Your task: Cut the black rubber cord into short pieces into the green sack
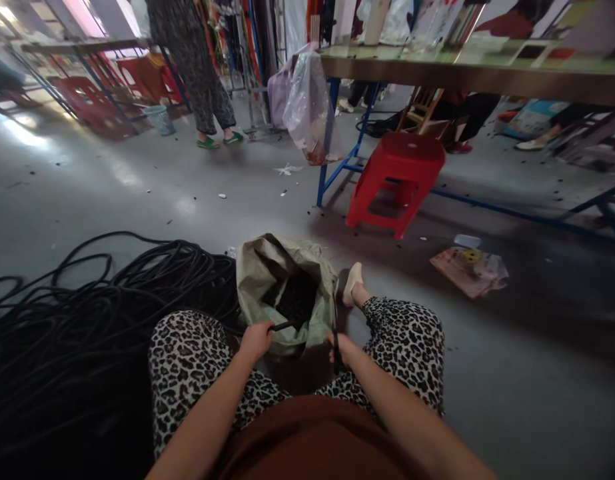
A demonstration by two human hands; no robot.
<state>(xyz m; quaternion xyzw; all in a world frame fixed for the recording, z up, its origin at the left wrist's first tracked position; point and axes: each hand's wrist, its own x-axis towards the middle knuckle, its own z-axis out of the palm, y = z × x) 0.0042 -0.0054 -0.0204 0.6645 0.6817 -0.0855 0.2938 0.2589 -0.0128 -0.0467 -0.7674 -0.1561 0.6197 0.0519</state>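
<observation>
Between my knees stands an open, pale green woven sack (252, 280), with a heap of small black pieces (300, 298) inside. My left hand (257, 341) is closed around a black rubber cord (283, 326), whose end points over the sack's near rim. At the right side of the sack, my right hand (342, 351) is closed on a dark, narrow tool (336, 357); its kind is not clear. To the left lies a large tangled pile of black cord (152, 280), which spreads over the floor beside my leg.
A red plastic stool (404, 167) stands in front of a long table (467, 70) with blue legs. A clear plastic bag (310, 100) hangs from its corner. On the floor lies a pinkish plastic packet (462, 270). Another person (192, 67) stands at the back left.
</observation>
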